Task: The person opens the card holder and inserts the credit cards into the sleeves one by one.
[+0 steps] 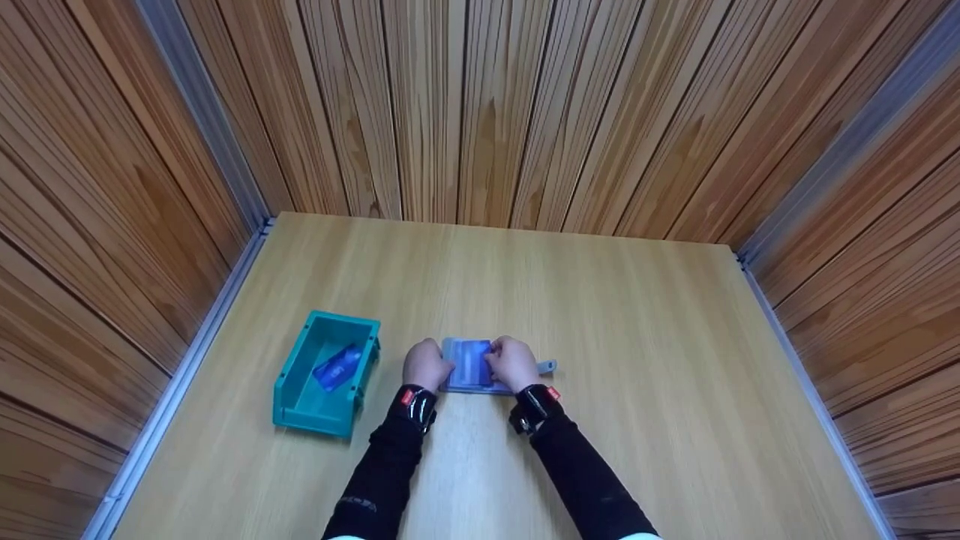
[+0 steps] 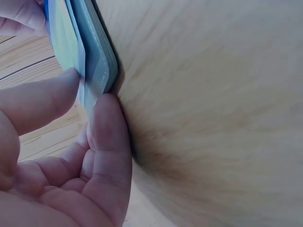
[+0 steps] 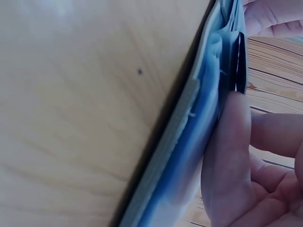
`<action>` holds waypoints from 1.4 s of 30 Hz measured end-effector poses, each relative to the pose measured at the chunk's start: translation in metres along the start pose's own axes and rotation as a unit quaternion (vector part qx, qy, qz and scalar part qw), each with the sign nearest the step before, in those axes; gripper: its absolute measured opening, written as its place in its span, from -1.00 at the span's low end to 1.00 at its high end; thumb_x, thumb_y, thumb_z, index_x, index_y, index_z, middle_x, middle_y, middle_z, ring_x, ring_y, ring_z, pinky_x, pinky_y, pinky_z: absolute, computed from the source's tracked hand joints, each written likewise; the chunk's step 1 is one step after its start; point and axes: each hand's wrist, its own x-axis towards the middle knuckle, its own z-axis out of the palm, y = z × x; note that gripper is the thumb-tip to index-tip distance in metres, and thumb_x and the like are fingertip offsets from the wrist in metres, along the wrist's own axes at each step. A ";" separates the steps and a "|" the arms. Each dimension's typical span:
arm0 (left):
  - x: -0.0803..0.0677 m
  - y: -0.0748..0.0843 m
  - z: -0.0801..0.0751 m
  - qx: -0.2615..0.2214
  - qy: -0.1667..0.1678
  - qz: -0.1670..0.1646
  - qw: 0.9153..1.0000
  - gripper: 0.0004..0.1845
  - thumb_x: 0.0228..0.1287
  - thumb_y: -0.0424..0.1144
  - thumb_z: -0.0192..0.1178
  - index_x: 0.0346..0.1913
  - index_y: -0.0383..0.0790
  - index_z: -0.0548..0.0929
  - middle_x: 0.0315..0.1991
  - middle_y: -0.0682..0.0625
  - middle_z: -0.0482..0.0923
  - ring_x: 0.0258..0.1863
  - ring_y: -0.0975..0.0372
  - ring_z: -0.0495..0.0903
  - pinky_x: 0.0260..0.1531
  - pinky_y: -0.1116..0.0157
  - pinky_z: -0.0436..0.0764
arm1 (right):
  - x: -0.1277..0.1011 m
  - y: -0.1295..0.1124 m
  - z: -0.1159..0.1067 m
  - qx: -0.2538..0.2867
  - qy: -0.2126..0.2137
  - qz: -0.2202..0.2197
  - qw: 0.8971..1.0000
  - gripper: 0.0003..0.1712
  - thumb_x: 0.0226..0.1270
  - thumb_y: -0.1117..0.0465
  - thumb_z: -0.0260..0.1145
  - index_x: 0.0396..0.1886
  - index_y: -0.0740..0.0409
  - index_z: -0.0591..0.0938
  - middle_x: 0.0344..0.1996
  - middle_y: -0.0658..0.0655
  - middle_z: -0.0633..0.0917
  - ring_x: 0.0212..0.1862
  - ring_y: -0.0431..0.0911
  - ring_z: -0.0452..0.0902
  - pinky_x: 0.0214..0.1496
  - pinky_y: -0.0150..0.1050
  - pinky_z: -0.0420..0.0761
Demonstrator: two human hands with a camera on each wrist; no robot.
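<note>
Blue wallet (image 1: 469,367), flat on wooden surface (image 1: 637,360) right of teal bin (image 1: 300,405), pinched at opposite edges by curled fingers (image 2: 106,142) of left hand (image 1: 425,365) and right hand (image 1: 514,362); likely light, soft, pliable, best gripped at stitched edges.

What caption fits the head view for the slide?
Both hands, left hand and right hand, hold a blue wallet flat on the wooden table, beside a teal bin.
</note>
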 end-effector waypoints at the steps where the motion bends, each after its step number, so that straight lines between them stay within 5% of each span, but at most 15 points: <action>1: 0.000 0.000 0.000 0.000 -0.002 -0.003 1.000 -0.74 0.04 -0.33 0.44 -0.46 -0.30 0.51 -0.51 -0.03 0.47 -0.43 0.08 0.49 -0.31 0.12 0.50 | 0.000 0.000 0.001 0.003 -0.002 0.001 1.000 -0.84 0.24 0.33 0.39 -0.24 0.36 0.66 -0.38 0.18 0.70 -0.38 -0.01 0.63 -0.26 -0.17 0.62; 9: 0.001 0.000 0.001 0.003 -0.003 -0.012 1.000 -0.75 0.08 -0.29 0.44 -0.38 -0.34 0.55 -0.45 -0.07 0.53 -0.35 0.03 0.55 -0.23 0.09 0.52 | 0.000 -0.003 0.005 0.012 -0.014 0.004 1.000 -0.83 0.25 0.37 0.34 -0.18 0.37 0.66 -0.42 0.16 0.69 -0.48 -0.09 0.62 -0.45 -0.29 0.60; 22: 0.002 -0.001 0.003 -0.011 0.005 -0.012 1.000 -0.74 0.03 -0.32 0.46 -0.46 -0.29 0.52 -0.51 -0.02 0.48 -0.43 0.09 0.49 -0.35 0.15 0.49 | -0.003 -0.008 0.007 -0.020 -0.019 -0.023 0.999 -0.72 0.25 0.34 0.32 -0.07 0.41 0.66 -0.25 0.26 0.73 -0.33 0.01 0.67 -0.24 -0.16 0.63; 42: 0.003 0.002 0.001 -0.013 -0.019 -0.033 0.999 -0.75 0.08 -0.33 0.45 -0.45 -0.28 0.52 -0.50 -0.01 0.47 -0.42 0.12 0.48 -0.35 0.18 0.48 | -0.002 -0.010 0.003 0.009 -0.072 0.011 0.997 -0.65 0.32 0.30 0.33 0.04 0.41 0.61 -0.29 0.18 0.68 -0.37 -0.08 0.62 -0.32 -0.23 0.61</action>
